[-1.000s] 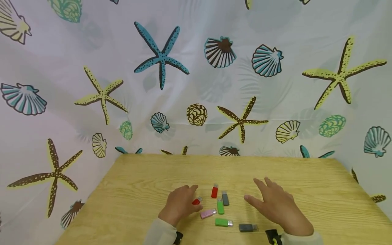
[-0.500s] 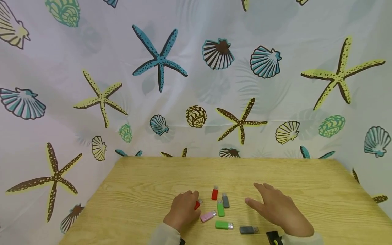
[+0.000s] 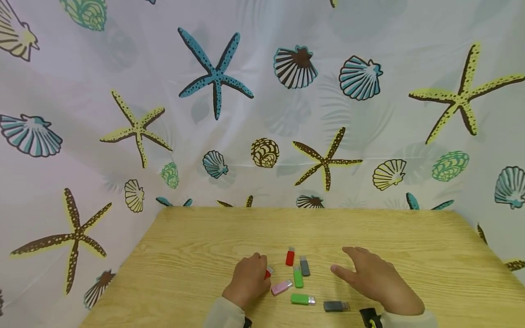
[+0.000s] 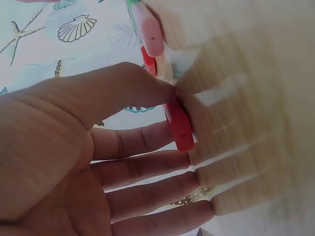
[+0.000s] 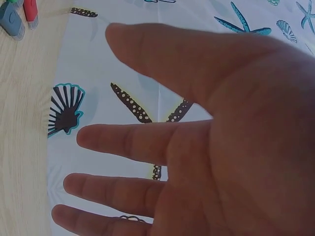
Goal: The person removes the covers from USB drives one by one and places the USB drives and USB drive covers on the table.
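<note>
Low over the table, my left hand (image 3: 247, 281) pinches a red USB flash drive (image 4: 180, 127) between thumb and index finger. Only the metal plug end of that drive and a bit of red show past the fingers in the head view. In the left wrist view its other fingers reach down to the wood. To its right lies a pink USB flash drive (image 3: 281, 287). My right hand (image 3: 377, 280) hovers with fingers spread and holds nothing. The nearest drive to its wrist is a grey one (image 3: 335, 306).
Between the hands lie a second red drive (image 3: 290, 258), another grey drive (image 3: 305, 267) and two green drives, one upright in view (image 3: 298, 278) and one sideways (image 3: 302, 299). A white cloth (image 3: 262, 109) with shells and starfish hangs behind the wooden table (image 3: 197, 232).
My left hand has come down a little and right, and its spread thumb and fingers have closed on the red flash drive. The right hand stays almost where it was.
</note>
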